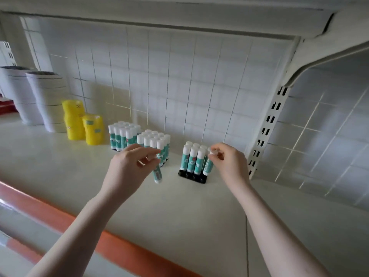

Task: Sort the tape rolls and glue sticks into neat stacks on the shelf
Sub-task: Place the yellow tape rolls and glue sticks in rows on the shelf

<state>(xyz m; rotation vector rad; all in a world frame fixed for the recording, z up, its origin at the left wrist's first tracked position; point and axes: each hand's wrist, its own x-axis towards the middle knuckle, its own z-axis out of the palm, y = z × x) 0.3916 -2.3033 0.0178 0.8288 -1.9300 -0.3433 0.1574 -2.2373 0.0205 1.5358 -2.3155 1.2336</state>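
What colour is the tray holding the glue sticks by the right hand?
Black tray, clearest in the head view.

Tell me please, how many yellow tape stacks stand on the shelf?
2. The taller yellow stack stands beside the white rolls; the shorter yellow stack stands just right of it, near the glue sticks. Others may be hidden.

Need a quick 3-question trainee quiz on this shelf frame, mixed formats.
1. True or false: the left hand holds a glue stick.
2. The right hand pinches its glue stick by: A the cap, B the base.
3. Fill in: the stacks beside the white tape rolls are ____ in colour.

Key: 1 true; 2 A; 3 yellow.
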